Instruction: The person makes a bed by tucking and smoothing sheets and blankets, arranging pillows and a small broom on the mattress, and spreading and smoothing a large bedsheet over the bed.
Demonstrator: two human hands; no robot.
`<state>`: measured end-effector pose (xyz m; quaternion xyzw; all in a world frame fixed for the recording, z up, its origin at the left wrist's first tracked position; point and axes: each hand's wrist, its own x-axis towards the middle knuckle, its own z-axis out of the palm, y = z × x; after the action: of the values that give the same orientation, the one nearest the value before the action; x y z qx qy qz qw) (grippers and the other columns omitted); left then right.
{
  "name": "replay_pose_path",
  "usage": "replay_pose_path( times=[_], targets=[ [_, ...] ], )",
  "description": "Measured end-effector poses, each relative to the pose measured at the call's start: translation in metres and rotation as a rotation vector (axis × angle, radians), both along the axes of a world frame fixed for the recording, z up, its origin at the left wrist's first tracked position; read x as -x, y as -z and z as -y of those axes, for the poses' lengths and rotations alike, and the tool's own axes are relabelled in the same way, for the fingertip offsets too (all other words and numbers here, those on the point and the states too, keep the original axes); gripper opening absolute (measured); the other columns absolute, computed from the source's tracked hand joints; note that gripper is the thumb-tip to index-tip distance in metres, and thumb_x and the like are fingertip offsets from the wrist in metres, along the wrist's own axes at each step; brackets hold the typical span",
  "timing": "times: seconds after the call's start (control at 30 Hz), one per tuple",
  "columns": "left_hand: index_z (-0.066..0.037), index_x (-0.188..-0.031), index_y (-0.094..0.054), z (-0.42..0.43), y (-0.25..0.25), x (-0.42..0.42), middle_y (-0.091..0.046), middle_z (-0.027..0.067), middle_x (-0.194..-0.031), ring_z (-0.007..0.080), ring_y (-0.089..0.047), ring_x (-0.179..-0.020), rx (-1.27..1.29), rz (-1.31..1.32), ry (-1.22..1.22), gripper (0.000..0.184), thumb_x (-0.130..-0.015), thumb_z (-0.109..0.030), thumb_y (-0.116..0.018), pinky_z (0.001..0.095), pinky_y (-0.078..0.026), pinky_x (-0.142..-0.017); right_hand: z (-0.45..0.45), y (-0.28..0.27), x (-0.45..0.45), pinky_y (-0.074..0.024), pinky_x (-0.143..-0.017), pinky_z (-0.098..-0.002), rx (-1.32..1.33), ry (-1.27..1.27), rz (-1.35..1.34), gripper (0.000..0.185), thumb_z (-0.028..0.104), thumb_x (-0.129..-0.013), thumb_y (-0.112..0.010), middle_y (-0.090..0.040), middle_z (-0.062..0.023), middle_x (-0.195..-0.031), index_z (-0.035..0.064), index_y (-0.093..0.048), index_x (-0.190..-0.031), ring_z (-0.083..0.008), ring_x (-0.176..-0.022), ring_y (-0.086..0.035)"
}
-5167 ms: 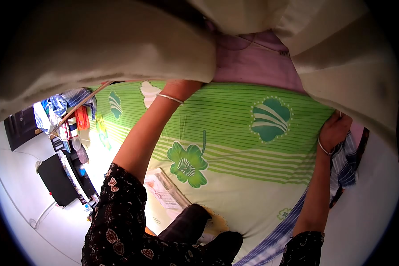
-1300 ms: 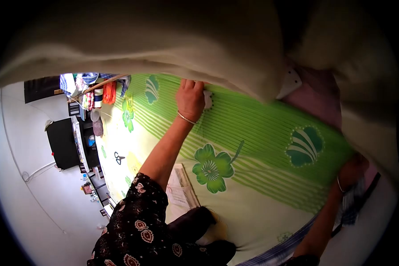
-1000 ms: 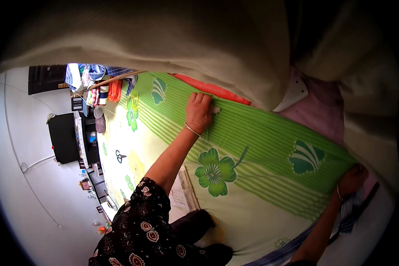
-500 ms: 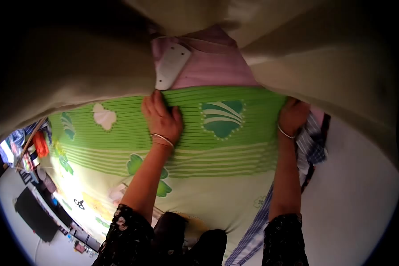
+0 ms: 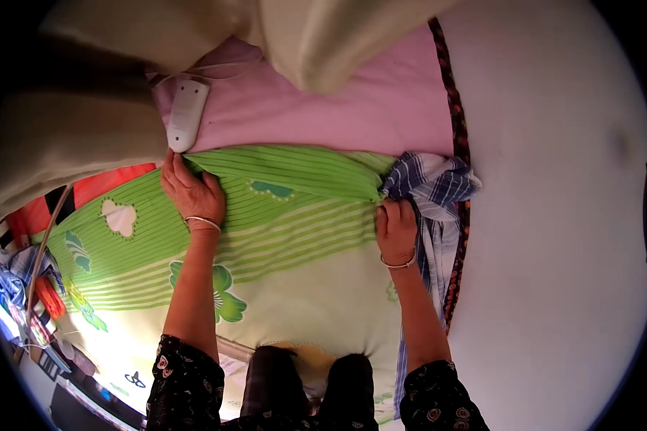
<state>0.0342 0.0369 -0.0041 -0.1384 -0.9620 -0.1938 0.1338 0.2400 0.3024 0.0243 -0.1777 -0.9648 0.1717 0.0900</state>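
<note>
Across the bed lies a green striped sheet (image 5: 287,223) with leaf prints, its upper edge folded and bunched toward the right. My left hand (image 5: 193,192) rests on this edge at the left, fingers apart, fingertips touching the lower end of a white plastic controller (image 5: 188,115). At the right, my right hand (image 5: 396,228) is closed on the gathered edge of the green sheet. Just beside it sits a crumpled blue-and-white checked cloth (image 5: 435,183). Beyond the sheet's edge spreads a pink cloth (image 5: 323,118), on which the controller lies.
Beige fabric (image 5: 72,129) hangs over the top and upper left. A white wall (image 5: 553,215) stands at the right. Scissors (image 5: 134,379) lie on the sheet at lower left, near a wooden stick (image 5: 44,241) and folded clothes. My knees (image 5: 277,381) are at the bottom.
The view has swung right. The beige fabric covers less, showing more pink cloth and some red cloth. My right hand has drawn the sheet's edge inward and down, bunching it; my left hand stays by the controller.
</note>
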Motion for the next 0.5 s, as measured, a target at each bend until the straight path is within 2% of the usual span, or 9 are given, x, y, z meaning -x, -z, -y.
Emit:
replay_pose_path(
  times=[0.13, 0.23, 0.33, 0.43, 0.5],
  targets=[
    [0.005, -0.120, -0.033, 0.000, 0.002, 0.000, -0.035, 0.0200, -0.128, 0.0403, -0.034, -0.111, 0.023, -0.026, 0.011, 0.054, -0.073, -0.015, -0.050, 0.0478, -0.027, -0.096, 0.001, -0.007, -0.008, -0.0420, -0.058, -0.0399, 0.170, 0.069, 0.008, 0.017, 0.005, -0.076, -0.057, -0.050, -0.0135, -0.077, 0.0053, -0.055, -0.093, -0.0302, -0.065, -0.050],
    [0.005, -0.120, -0.033, 0.001, 0.002, 0.000, -0.035, 0.0197, -0.128, 0.0400, -0.035, -0.111, 0.042, -0.032, 0.002, 0.054, -0.073, -0.016, -0.050, 0.0474, -0.027, -0.096, 0.007, -0.035, 0.000, -0.0434, -0.056, -0.0392, 0.279, 0.177, -0.075, 0.012, 0.003, -0.077, -0.056, -0.052, -0.0133, -0.078, 0.0053, -0.057, -0.089, -0.0300, -0.062, -0.051],
    [0.005, -0.119, -0.034, -0.002, 0.003, -0.001, -0.035, 0.0197, -0.128, 0.0398, -0.035, -0.111, 0.052, -0.025, -0.005, 0.053, -0.074, -0.017, -0.049, 0.0473, -0.026, -0.096, -0.009, -0.062, 0.039, -0.0445, -0.063, -0.0367, 0.178, 0.161, -0.185, 0.017, -0.001, -0.071, -0.057, -0.054, -0.0125, -0.081, 0.0069, -0.059, -0.086, -0.0286, -0.071, -0.053],
    [0.005, -0.119, -0.034, 0.000, 0.000, -0.001, -0.035, 0.0199, -0.128, 0.0400, -0.034, -0.112, 0.044, -0.025, 0.006, 0.053, -0.074, -0.017, -0.049, 0.0474, -0.026, -0.096, -0.037, -0.066, 0.082, -0.0428, -0.068, -0.0352, -0.207, -0.201, -0.148, 0.018, -0.001, -0.065, -0.057, -0.053, -0.0109, -0.078, 0.0072, -0.057, -0.081, -0.0269, -0.078, -0.051],
    [0.005, -0.119, -0.034, -0.001, 0.000, -0.001, -0.035, 0.0199, -0.128, 0.0403, -0.034, -0.112, 0.039, -0.029, 0.011, 0.053, -0.073, -0.016, -0.049, 0.0474, -0.026, -0.096, -0.045, -0.044, 0.073, -0.0416, -0.069, -0.0354, -0.247, -0.306, 0.061, 0.016, 0.001, -0.062, -0.057, -0.051, -0.0102, -0.077, 0.0067, -0.055, -0.077, -0.0264, -0.079, -0.049]
  ],
)
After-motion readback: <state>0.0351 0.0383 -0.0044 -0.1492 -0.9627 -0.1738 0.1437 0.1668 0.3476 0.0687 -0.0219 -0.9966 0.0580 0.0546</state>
